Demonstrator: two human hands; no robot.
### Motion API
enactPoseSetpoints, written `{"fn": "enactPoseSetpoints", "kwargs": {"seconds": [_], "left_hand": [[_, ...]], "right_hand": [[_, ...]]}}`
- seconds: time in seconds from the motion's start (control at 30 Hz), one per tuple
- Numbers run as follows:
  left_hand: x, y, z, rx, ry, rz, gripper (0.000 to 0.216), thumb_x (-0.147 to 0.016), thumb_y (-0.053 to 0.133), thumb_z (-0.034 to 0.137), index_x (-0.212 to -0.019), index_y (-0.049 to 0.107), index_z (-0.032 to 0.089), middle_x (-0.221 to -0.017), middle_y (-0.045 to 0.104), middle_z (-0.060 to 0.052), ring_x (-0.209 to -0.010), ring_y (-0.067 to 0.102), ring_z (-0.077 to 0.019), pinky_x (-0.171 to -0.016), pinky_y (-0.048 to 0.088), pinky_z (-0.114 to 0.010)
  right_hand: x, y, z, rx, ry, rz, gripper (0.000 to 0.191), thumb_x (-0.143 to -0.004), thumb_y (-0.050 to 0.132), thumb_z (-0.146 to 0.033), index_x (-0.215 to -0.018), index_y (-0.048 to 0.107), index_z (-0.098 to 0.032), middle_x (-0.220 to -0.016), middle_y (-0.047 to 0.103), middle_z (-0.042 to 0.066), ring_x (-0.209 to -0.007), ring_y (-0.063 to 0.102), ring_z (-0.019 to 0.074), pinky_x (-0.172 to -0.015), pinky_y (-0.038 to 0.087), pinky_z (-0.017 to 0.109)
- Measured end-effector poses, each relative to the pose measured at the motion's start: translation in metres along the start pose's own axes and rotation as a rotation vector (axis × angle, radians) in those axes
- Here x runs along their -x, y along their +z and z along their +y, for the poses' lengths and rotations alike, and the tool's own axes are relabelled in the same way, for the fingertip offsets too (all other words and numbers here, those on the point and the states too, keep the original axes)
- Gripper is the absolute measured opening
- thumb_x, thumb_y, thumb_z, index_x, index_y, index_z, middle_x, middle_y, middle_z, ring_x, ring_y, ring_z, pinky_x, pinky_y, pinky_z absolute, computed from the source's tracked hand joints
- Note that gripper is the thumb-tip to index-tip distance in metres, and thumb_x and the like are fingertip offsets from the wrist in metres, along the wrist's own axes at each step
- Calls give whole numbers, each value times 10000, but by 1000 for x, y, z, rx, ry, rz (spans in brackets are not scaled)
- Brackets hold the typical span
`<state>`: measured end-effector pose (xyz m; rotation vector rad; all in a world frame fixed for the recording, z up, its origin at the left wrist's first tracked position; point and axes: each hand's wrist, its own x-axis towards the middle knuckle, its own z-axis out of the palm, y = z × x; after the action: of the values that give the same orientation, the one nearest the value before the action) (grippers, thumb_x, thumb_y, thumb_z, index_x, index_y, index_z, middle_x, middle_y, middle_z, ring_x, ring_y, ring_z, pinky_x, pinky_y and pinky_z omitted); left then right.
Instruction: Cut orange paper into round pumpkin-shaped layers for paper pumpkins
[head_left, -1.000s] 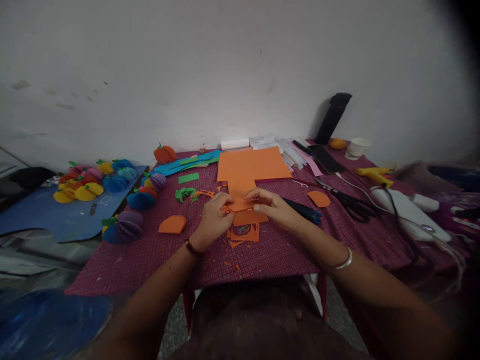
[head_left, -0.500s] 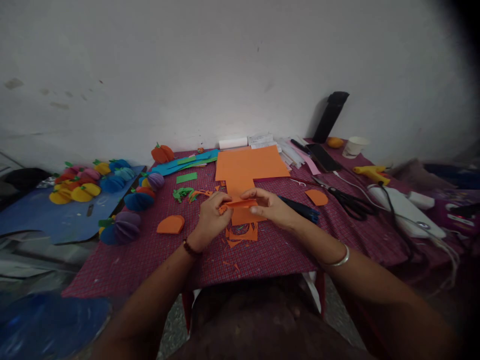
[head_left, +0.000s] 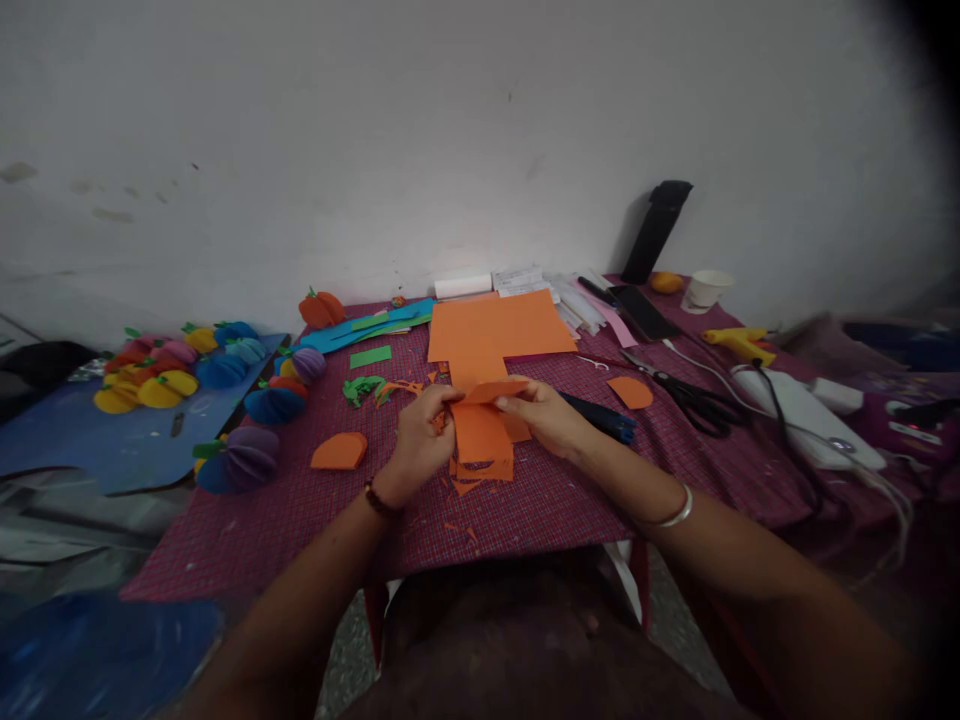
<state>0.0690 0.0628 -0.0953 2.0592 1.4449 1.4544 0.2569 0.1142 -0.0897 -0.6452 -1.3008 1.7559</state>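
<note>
Between my two hands is a folded piece of orange paper (head_left: 484, 432), its upper flap tilted up. My left hand (head_left: 424, 435) pinches the paper's left end between thumb and fingers. My right hand (head_left: 546, 415) grips its right end, thumb in front. Behind the hands lie larger orange sheets (head_left: 499, 325). Orange offcuts (head_left: 487, 474) with curved cut edges are under the held paper. A rounded orange cutout (head_left: 339, 451) sits to the left of my left hand, and another orange cutout (head_left: 630, 392) lies to the right of my right hand.
Black scissors (head_left: 690, 400), a phone (head_left: 643, 312), a yellow glue gun (head_left: 741, 345) and a paper cup (head_left: 706, 291) are on the right. Several coloured paper pumpkins (head_left: 169, 385) stand on the left. Green scraps (head_left: 364, 390) and blue strips (head_left: 375, 325) lie at the back left.
The orange paper's fold has changed: its upper flap now tilts up, and more of the lower part hangs toward me. Both hands keep hold, and the view has shifted slightly.
</note>
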Motion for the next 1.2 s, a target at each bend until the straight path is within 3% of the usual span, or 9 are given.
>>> {"fn": "enactPoseSetpoints", "kwargs": {"seconds": [0.27, 0.4, 0.47, 0.5, 0.63, 0.73, 0.9, 1.07, 1.2], "left_hand": [[9, 3, 14, 225, -109, -60, 397, -717, 449, 34, -1066, 519, 208, -988, 636, -48, -884, 626, -165, -768, 491, -284], [8, 1, 26, 256, -167, 16, 236, -806, 486, 116, -1017, 561, 190, -968, 632, -46, -798, 594, -136, -697, 461, -244], [4, -2, 29, 300, -263, 111, 87, -844, 526, 233, -854, 584, 170, -804, 608, -21, -661, 551, -110, -594, 424, -214], [2, -4, 30, 379, -351, 112, 185, -861, 524, 311, -763, 574, 162, -696, 574, -5, -572, 512, -96, -528, 390, -205], [-5, -10, 22, 921, -817, -341, 604, -873, 340, 630, -642, 579, 126, -522, 553, -34, -390, 466, -97, -374, 290, -208], [-7, -9, 14, 1142, -970, -578, 635, -863, 372, 633, -762, 653, 72, -626, 660, -115, -449, 578, -140, -404, 381, -221], [-4, 0, 14, 1210, -860, -278, 174, -779, 645, 242, -877, 673, 101, -729, 705, -66, -617, 647, -143, -607, 500, -235], [-1, 6, 20, 927, -667, -58, 214, -769, 679, 324, -730, 642, 117, -643, 633, -6, -550, 546, -95, -554, 438, -208], [0, 5, 19, 666, -530, 5, 288, -827, 611, 402, -850, 680, 123, -749, 668, -23, -673, 580, -129, -643, 466, -237]], "right_hand": [[0, -8, -2, -69, 80, -23, 356, -654, 805, -302, -973, 674, -213, -900, 719, 16, -765, 658, 151, -786, 514, 335], [-4, -15, -4, 12, -120, 59, 311, -679, 789, -321, -954, 681, -221, -955, 715, 19, -851, 643, 174, -849, 498, 360], [-5, -17, -6, 128, -252, 128, 296, -711, 764, -354, -965, 680, -227, -1008, 700, 29, -931, 621, 198, -882, 484, 382], [-5, -17, -7, 209, -328, 156, 274, -728, 749, -369, -954, 683, -228, -1032, 687, 36, -973, 606, 210, -898, 475, 392], [1, -14, -12, 578, -643, 144, 135, -798, 687, -354, -831, 697, -223, -1097, 624, 70, -1061, 565, 235, -942, 438, 421], [8, -8, -13, 781, -797, 29, 113, -858, 608, -303, -822, 696, -240, -1140, 600, 77, -1097, 546, 242, -943, 427, 442], [15, -2, -10, 927, -845, -105, 114, -848, 597, -252, -917, 685, -272, -1178, 585, 63, -1107, 538, 245, -945, 417, 447], [18, 2, -7, 794, -735, -81, 57, -839, 620, -242, -860, 670, -259, -1247, 546, 61, -1187, 501, 248, -990, 400, 456], [16, 5, -2, 677, -610, -17, 36, -818, 661, -278, -814, 656, -243, -1311, 521, 65, -1206, 497, 240, -1023, 380, 451]]}}
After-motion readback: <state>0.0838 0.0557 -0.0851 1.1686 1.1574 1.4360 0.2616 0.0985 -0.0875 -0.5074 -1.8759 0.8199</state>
